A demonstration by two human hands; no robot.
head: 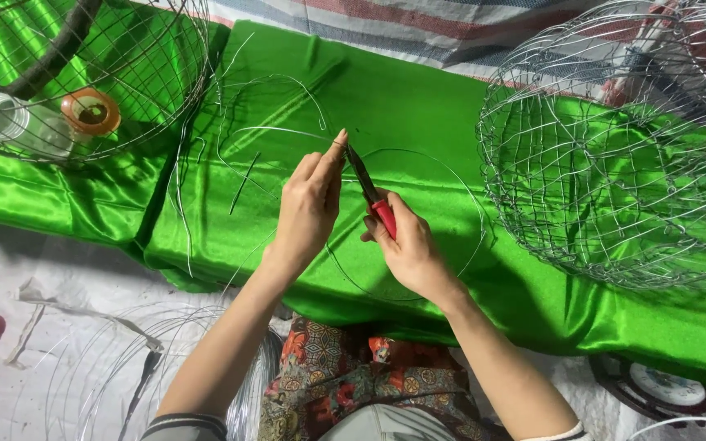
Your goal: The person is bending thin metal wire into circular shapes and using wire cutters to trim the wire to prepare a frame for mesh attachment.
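My left hand [310, 204] pinches a thin wire ring [479, 214] at its top between thumb and forefinger, over the green satin cloth [418, 106]. My right hand [406, 245] grips red-handled pliers [372, 196], and their dark jaws meet the wire right at my left fingertips. The ring lies flat on the cloth, looping around to the right of both hands. More loose curved wires [275, 131] lie on the cloth to the left of my hands.
A round wire cage frame [614, 155] stands at the right. Another wire frame [83, 73] at the upper left covers a clear jar [2, 118] and an orange lid [91, 112]. Coils of wire [140, 367] lie on the white floor sheet at the lower left.
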